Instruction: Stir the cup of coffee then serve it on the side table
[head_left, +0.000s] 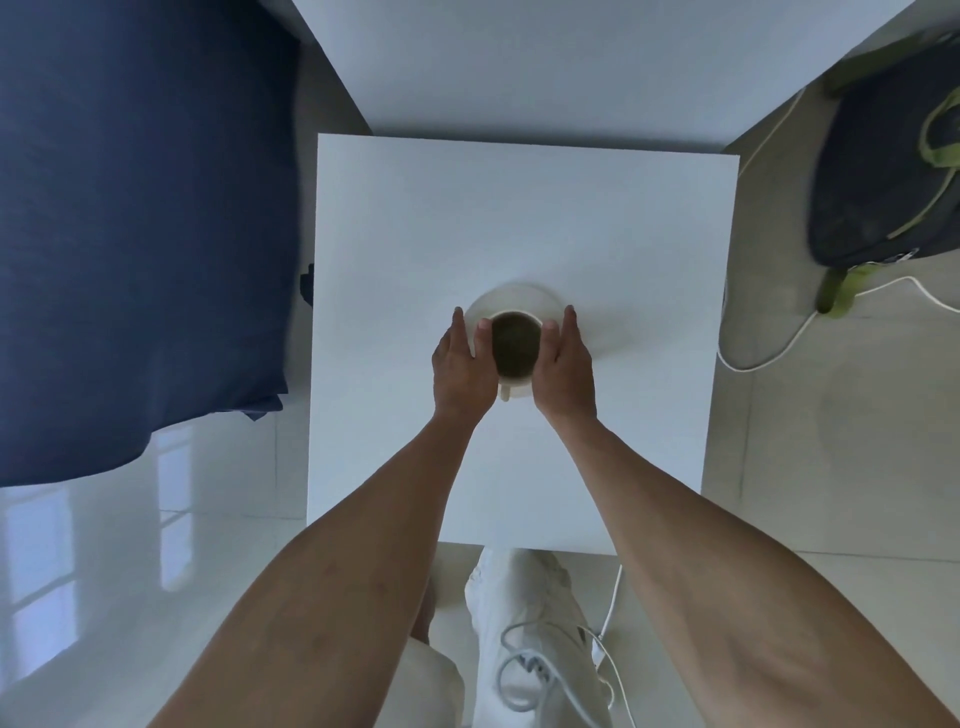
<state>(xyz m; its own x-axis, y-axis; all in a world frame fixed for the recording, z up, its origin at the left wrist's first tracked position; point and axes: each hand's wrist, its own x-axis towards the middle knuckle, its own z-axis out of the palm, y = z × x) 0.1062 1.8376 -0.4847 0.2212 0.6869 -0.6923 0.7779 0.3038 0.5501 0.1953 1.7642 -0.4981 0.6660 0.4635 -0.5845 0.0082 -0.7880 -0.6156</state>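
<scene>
A glossy pale tiled floor (130, 519) is seen from above, with window light mirrored in it at the left. A square white side table (519, 208) is placed in the middle of the view, and a larger white surface (545, 62) is set against its far edge. A dark blue cloth (140, 208) is draped down the left side, its lower edge hanging over the floor. At the right a dark backpack (883, 182) with green straps is propped on the floor, and a white cable (779, 353) is looped on the tiles beside it, near the table's right edge.

A cup (514, 343) filled with dark coffee is seated on a pale saucer (524, 296), which is set on the side table a little nearer than its centre. The cup's handle (505, 393) is turned toward the person.

The left hand (460, 369) is held at the left of the cup and the right hand (566, 369) at its right, so that the cup is flanked closely by both. The fingers of each hand are stretched out straight along the saucer's sides, and the thumbs are laid close to the cup's rim. Nothing is curled around the cup or its handle. Whether the saucer is actually touched by the fingers cannot be told, as its sides are hidden by the hands.

Light trousers (530, 597) are visible below the near table edge, with a grey cord (524, 670) lying across them.
</scene>
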